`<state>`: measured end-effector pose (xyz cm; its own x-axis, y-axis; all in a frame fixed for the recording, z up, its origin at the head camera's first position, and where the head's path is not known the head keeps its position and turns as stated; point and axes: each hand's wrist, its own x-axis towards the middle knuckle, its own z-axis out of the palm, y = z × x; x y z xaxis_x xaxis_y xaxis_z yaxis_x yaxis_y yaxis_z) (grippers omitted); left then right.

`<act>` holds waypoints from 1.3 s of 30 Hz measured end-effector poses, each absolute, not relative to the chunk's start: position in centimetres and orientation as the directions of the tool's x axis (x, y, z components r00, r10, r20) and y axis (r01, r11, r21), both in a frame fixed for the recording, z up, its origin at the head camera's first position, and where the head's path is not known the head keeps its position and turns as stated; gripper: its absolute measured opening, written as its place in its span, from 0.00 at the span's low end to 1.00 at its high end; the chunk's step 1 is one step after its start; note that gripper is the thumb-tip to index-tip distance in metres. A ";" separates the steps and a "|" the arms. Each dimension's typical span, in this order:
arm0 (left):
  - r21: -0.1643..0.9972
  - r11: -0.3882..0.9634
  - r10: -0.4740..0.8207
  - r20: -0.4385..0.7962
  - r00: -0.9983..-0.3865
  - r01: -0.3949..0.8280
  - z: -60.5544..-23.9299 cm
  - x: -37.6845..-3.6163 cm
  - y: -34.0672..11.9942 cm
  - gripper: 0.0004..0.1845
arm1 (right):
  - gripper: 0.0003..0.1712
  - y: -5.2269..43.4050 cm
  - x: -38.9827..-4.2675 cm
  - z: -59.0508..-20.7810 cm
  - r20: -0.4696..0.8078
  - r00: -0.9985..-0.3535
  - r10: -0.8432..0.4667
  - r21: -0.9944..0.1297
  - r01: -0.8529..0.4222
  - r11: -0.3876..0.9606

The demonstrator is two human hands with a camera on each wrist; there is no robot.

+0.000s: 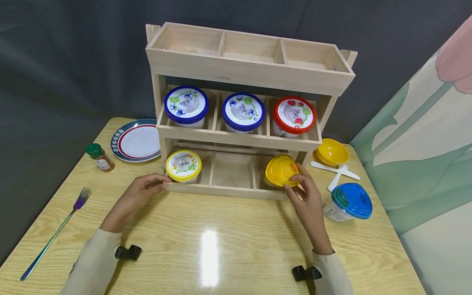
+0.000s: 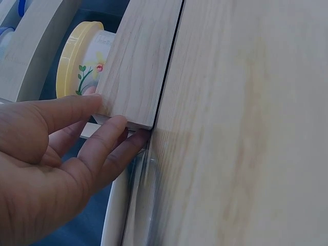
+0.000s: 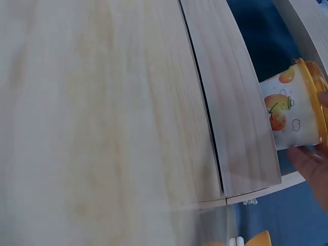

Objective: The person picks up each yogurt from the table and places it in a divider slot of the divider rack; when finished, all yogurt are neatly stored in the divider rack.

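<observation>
A three-tier wooden rack [image 1: 236, 67] stands on the table. My right hand [image 1: 295, 180] grips an orange-lidded cup [image 1: 280, 169] tilted in the bottom tier's right compartment; the right wrist view shows that cup [image 3: 287, 113] with its fruit print and my fingers [image 3: 312, 164] on it. My left hand [image 1: 162, 182] rests with fairly straight fingers against the rack's bottom left front corner [image 2: 138, 61], beside a yellow-lidded cup [image 1: 183, 164] in the left compartment. The left wrist view shows the thumb and fingers [image 2: 97, 128] on the board's end. The bottom middle compartment holds nothing.
The middle tier holds two blue-lidded cups [image 1: 186, 104] and a red-lidded one [image 1: 293, 115]. On the left lie a plate [image 1: 136, 141], a spice jar [image 1: 99, 157] and a fork [image 1: 55, 233]. On the right are a yellow bowl [image 1: 332, 151], white spoons [image 1: 337, 172] and a blue-lidded cup [image 1: 350, 201].
</observation>
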<state>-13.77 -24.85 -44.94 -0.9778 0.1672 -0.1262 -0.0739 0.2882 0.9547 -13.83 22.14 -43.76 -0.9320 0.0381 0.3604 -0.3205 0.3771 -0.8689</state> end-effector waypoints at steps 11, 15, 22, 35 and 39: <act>0.950 0.303 0.163 -0.127 -0.978 -0.073 -45.1 -13.8 -24.9 0.17 | 0.12 21.7 -15.4 -43.5 0.334 -0.943 -0.003 -0.856 -0.305 0.418; 0.946 0.312 0.158 -0.139 -0.978 -0.084 -45.0 -13.8 -24.8 0.17 | 0.15 21.8 -15.3 -43.4 0.315 -0.949 -0.012 -0.853 -0.289 0.434; 0.948 0.306 0.162 -0.137 -0.977 -0.083 -45.0 -13.7 -24.8 0.17 | 0.24 22.2 -14.1 -43.2 0.370 -0.927 -0.051 -0.772 -0.338 0.538; 0.959 0.272 0.172 -0.124 -0.977 -0.074 -44.9 -13.6 -25.0 0.18 | 0.24 23.5 -8.7 -39.7 0.622 -0.760 -0.188 -0.441 -0.538 0.718; 0.959 0.274 0.175 -0.121 -0.977 -0.069 -45.0 -13.6 -24.9 0.17 | 0.18 24.2 -7.5 -38.8 0.734 -0.656 -0.176 -0.361 -0.596 0.718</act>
